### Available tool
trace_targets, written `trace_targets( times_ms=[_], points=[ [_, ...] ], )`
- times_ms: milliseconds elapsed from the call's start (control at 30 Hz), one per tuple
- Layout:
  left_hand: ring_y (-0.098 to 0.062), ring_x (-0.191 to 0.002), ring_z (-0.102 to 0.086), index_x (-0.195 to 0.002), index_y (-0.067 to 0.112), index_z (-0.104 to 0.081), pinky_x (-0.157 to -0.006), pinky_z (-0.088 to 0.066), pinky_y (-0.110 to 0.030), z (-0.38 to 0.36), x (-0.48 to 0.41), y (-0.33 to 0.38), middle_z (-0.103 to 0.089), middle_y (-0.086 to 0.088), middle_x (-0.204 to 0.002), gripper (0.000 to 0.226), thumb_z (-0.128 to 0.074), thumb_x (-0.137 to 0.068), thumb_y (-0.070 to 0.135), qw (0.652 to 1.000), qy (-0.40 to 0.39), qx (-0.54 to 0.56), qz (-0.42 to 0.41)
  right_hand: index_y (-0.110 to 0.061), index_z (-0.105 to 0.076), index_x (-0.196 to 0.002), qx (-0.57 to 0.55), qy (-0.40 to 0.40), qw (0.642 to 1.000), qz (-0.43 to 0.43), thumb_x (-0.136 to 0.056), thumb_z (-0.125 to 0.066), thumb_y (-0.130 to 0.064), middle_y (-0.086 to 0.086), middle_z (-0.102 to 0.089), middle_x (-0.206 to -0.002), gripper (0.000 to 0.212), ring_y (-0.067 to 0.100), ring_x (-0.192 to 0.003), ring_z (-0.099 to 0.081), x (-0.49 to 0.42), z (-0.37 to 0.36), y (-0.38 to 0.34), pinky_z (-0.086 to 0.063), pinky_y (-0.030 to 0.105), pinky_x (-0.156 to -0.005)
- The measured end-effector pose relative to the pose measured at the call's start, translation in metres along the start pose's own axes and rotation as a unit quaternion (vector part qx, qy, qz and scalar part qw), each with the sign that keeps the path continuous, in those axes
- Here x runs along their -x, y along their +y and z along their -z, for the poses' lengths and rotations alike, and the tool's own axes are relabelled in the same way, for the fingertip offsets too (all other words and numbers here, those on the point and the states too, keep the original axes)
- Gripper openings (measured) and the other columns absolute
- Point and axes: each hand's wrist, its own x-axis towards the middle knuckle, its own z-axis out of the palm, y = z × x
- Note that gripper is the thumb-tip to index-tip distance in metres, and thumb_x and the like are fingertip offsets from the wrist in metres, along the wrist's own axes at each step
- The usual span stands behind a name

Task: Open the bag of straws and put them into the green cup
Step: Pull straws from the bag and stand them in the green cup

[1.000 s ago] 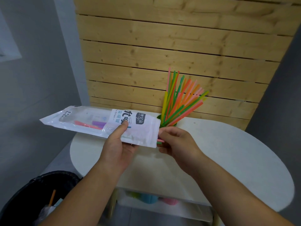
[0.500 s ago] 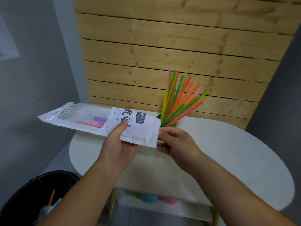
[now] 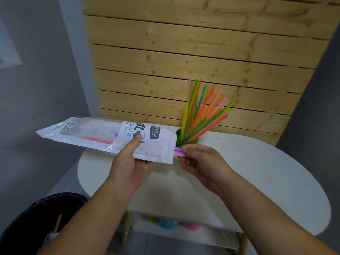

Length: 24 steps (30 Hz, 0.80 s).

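bag of straws (image 3: 103, 137) held level, left of centre frame, above the worktop (image 3: 257, 172), open end pointing right. left hand (image 3: 128, 162) clamped on the bag, thumb on the label. right hand (image 3: 200, 162) pinching the purple/pink/green straw ends (image 3: 179, 152) that poke out of the opening. green cup (image 3: 179, 141) on the worktop just behind the bag's right end, loose straws (image 3: 202, 115) fanned out in it. black bin (image 3: 27, 227) lower left, wood slat wall (image 3: 184, 52) behind.

My only camera rides on my head, wide-angled, facing forward and tilted down. My left hand (image 3: 128, 168) and right hand (image 3: 202, 162) sit close at mid-frame; the white table (image 3: 276, 172) lies just beyond, the wooden slat wall (image 3: 184, 52) fills the top.
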Motion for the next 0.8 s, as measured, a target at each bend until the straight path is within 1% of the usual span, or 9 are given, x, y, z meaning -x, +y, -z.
trace_targets(
  times_ms=[67, 133, 267, 367, 400, 467, 533, 667, 800],
  points=[
    [-0.019, -0.095, -0.081, -0.128, 0.021, -0.067, -0.082, -0.066, -0.042, 0.002, -0.002, 0.001, -0.082, -0.005, -0.112, 0.031, -0.063, -0.101, 0.006, 1.000, 0.008, 0.008, 0.002, -0.003, -0.072, -0.096, -0.010, 0.016, 1.000, 0.007, -0.092, -0.066, -0.007, 0.015, -0.071, -0.079, 0.008, 0.015, -0.063, -0.068, 0.000, 0.002, -0.003, -0.058, 0.025, -0.061],
    [-0.020, -0.097, -0.081, -0.130, 0.020, -0.066, -0.080, -0.067, -0.041, 0.003, -0.004, 0.002, -0.082, -0.006, -0.115, 0.033, -0.065, -0.100, 0.006, 1.000, 0.019, 0.023, 0.005, -0.006, -0.073, -0.094, -0.035, 0.009, 0.999, 0.008, -0.091, -0.069, -0.015, 0.012, -0.071, -0.078, 0.009, 0.015, -0.065, -0.067, 0.000, 0.003, -0.003, -0.058, 0.026, -0.064],
    [-0.020, -0.098, -0.081, -0.130, 0.018, -0.067, -0.075, -0.068, -0.039, 0.003, -0.005, 0.002, -0.081, -0.006, -0.116, 0.034, -0.067, -0.098, 0.005, 0.998, 0.035, 0.053, 0.015, -0.011, -0.072, -0.102, -0.058, -0.012, 0.998, -0.022, -0.088, -0.073, -0.028, 0.005, -0.066, -0.076, 0.022, 0.012, -0.066, -0.064, 0.004, -0.008, 0.009, -0.057, 0.026, -0.065],
    [-0.019, -0.095, -0.081, -0.126, 0.017, -0.069, -0.076, -0.068, -0.038, 0.003, -0.003, -0.001, -0.082, -0.006, -0.112, 0.030, -0.067, -0.098, 0.005, 0.998, 0.026, 0.049, 0.029, -0.012, -0.070, -0.100, -0.112, 0.000, 0.993, -0.025, -0.094, -0.067, -0.025, 0.001, -0.064, -0.068, 0.015, 0.011, -0.062, -0.060, 0.004, -0.019, 0.014, -0.053, 0.025, -0.064],
    [-0.019, -0.093, -0.081, -0.124, 0.017, -0.069, -0.076, -0.068, -0.038, 0.003, -0.003, -0.002, -0.083, -0.006, -0.110, 0.028, -0.066, -0.099, 0.005, 0.998, 0.022, 0.045, 0.033, -0.012, -0.069, -0.100, -0.142, 0.002, 0.990, -0.015, -0.096, -0.063, -0.024, 0.001, -0.066, -0.068, 0.013, 0.011, -0.062, -0.061, 0.004, -0.022, 0.014, -0.053, 0.025, -0.065],
    [-0.020, -0.091, -0.082, -0.125, 0.016, -0.068, -0.077, -0.067, -0.038, 0.004, -0.001, -0.006, -0.082, -0.008, -0.110, 0.028, -0.064, -0.100, 0.005, 0.999, 0.012, 0.036, 0.038, -0.009, -0.069, -0.105, -0.175, 0.003, 0.984, 0.017, -0.100, -0.057, -0.022, 0.005, -0.073, -0.080, 0.018, 0.013, -0.069, -0.066, 0.001, -0.026, 0.013, -0.053, 0.029, -0.073],
    [-0.020, -0.092, -0.081, -0.132, 0.015, -0.065, -0.078, -0.067, -0.039, 0.004, 0.000, -0.008, -0.080, -0.010, -0.117, 0.033, -0.063, -0.101, 0.005, 0.999, 0.010, 0.032, 0.042, -0.006, -0.069, -0.108, -0.160, 0.026, 0.985, 0.053, -0.101, -0.054, -0.022, 0.010, -0.075, -0.090, 0.022, 0.016, -0.073, -0.068, -0.002, -0.026, 0.013, -0.055, 0.031, -0.077],
    [-0.021, -0.096, -0.081, -0.137, 0.014, -0.064, -0.074, -0.068, -0.039, 0.007, -0.006, -0.006, -0.079, -0.011, -0.120, 0.039, -0.065, -0.099, 0.004, 0.997, 0.038, 0.053, 0.046, -0.007, -0.069, -0.098, -0.129, 0.122, 0.976, 0.128, -0.100, -0.057, -0.021, 0.007, -0.073, -0.076, 0.018, 0.011, -0.062, -0.069, -0.004, -0.016, 0.005, -0.058, 0.024, -0.064],
    [-0.019, -0.099, -0.079, -0.139, 0.013, -0.063, -0.067, -0.067, -0.033, 0.016, -0.015, -0.003, -0.081, -0.008, -0.115, 0.040, -0.065, -0.100, 0.004, 0.993, 0.077, 0.079, 0.039, -0.008, -0.070, -0.089, -0.060, 0.202, 0.951, 0.228, -0.100, -0.059, -0.019, 0.008, -0.071, -0.071, 0.019, 0.014, -0.060, -0.069, -0.003, 0.005, -0.017, -0.060, 0.026, -0.068]
  ],
)
